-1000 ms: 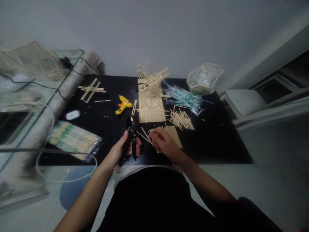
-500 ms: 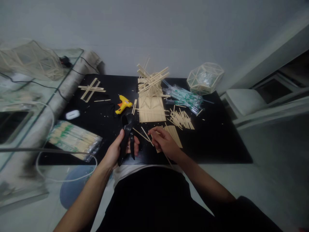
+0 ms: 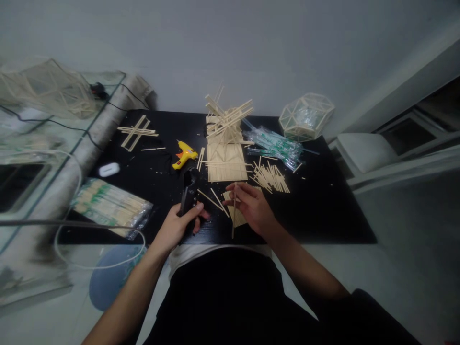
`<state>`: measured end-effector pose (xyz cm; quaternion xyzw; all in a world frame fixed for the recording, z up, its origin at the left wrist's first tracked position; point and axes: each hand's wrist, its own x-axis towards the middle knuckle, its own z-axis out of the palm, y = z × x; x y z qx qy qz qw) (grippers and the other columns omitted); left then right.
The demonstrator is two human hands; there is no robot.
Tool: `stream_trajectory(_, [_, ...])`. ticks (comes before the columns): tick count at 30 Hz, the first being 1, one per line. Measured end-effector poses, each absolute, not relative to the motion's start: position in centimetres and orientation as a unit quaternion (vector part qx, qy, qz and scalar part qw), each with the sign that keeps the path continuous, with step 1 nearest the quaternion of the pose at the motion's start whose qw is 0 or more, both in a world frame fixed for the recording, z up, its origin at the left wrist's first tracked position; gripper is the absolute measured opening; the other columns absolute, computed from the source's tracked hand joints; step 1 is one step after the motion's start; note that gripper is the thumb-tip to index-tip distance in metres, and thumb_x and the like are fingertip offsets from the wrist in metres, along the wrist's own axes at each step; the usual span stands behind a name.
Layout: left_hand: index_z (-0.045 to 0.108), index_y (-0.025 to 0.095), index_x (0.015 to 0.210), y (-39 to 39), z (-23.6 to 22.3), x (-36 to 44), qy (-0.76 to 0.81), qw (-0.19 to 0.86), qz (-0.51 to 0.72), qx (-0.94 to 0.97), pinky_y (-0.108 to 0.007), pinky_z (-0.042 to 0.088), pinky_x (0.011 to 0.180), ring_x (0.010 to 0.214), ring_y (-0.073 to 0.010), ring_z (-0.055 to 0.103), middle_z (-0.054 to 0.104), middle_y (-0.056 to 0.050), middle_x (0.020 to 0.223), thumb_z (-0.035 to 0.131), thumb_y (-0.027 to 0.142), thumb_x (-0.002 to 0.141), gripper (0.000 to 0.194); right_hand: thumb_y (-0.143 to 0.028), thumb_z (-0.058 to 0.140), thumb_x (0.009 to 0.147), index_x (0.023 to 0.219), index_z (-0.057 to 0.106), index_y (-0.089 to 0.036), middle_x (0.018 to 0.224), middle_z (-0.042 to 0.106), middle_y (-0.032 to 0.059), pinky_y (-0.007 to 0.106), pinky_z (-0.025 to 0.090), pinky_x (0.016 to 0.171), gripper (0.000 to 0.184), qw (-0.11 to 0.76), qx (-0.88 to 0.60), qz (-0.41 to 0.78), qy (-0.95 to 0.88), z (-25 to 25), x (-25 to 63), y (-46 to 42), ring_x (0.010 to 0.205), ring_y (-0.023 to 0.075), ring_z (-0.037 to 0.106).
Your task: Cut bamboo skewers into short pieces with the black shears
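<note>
In my left hand [image 3: 179, 223] is a pair of black shears [image 3: 188, 189], its jaw end pointing away from me over the black table [image 3: 316, 211]. The details of the jaws are too dark to make out. My right hand [image 3: 253, 206] pinches a thin wooden stick [image 3: 233, 223] that hangs downward toward the front edge. Partly hidden beneath that hand lies a mat of sticks [image 3: 233, 206] side by side. Two loose sticks [image 3: 217, 200] rest between my hands. Beyond them, a stick structure [image 3: 227, 124] stands on a flat panel of sticks [image 3: 227, 173].
A yellow glue gun [image 3: 185, 154] lies left of the panel. To the right are a pile of short sticks [image 3: 273, 177], plastic packaging [image 3: 278, 146] and a polyhedral stick frame [image 3: 306, 117]. Bagged sticks [image 3: 111, 206], a white case [image 3: 109, 169] and crossed sticks [image 3: 138, 132] are at left.
My right hand has lifted slightly and turned the stick from slanting to nearly straight up and down. The shears have rotated in my left hand, and their handles now look closer together.
</note>
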<state>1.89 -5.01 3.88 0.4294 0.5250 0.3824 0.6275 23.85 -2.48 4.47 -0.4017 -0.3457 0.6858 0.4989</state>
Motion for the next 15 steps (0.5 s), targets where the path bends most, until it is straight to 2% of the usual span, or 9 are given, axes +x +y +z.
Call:
stream_trajectory(3, [0.071,0.013,0.084,-5.0,3.8,1.8,0.541,0.62,0.389,0.415,-0.026,0.045,0.051,0.052,-0.0125,0.056,0.074,-0.007,0.076,0.081,0.052,0.08,0.04,-0.053,0.083,0.08,0.087,0.075,-0.023,0.084,0.066,0.0003,0.038,0.06,0.092,0.033,0.555,-0.413,0.63,-0.352,4.7,24.3,-2.0,0.083,0.0154,0.065])
stream_trajectory(6, [0.072,0.012,0.081,-4.8,4.0,1.3,0.548,0.607,0.424,0.39,-0.025,0.043,0.05,0.051,-0.0115,0.054,0.07,-0.006,0.068,0.077,0.052,0.084,0.041,-0.05,0.081,0.082,0.088,0.075,-0.021,0.08,0.068,0.0003,0.037,0.061,0.088,0.03,0.567,-0.429,0.597,-0.371,4.6,24.6,-1.8,0.08,0.0148,0.067])
stream_trajectory(9, [0.071,0.013,0.083,-4.4,4.5,0.4,0.524,0.6,0.503,0.335,-0.025,0.044,0.05,0.05,-0.0112,0.054,0.069,-0.004,0.066,0.077,0.049,0.084,0.036,-0.045,0.083,0.081,0.087,0.076,-0.02,0.079,0.071,0.0012,0.035,0.063,0.078,0.027,0.553,-0.453,0.584,-0.385,4.0,24.8,-2.0,0.077,0.0153,0.069])
stream_trajectory(12, [0.072,0.014,0.087,-4.0,5.2,-0.4,0.525,0.562,0.564,0.301,-0.024,0.047,0.05,0.052,-0.0113,0.057,0.071,-0.003,0.071,0.086,0.035,0.074,0.028,-0.041,0.085,0.078,0.09,0.077,-0.019,0.08,0.075,0.003,0.034,0.063,0.075,0.026,0.523,-0.469,0.592,-0.394,3.4,24.7,-2.2,0.077,0.0165,0.072])
stream_trajectory(15, [0.073,0.015,0.089,-3.7,5.5,-0.8,0.547,0.509,0.596,0.295,-0.024,0.05,0.053,0.056,-0.0116,0.06,0.073,-0.002,0.074,0.089,0.026,0.068,0.029,-0.042,0.087,0.075,0.087,0.077,-0.019,0.08,0.078,0.005,0.033,0.063,0.069,0.028,0.485,-0.485,0.599,-0.414,2.9,24.6,-2.2,0.076,0.0183,0.073])
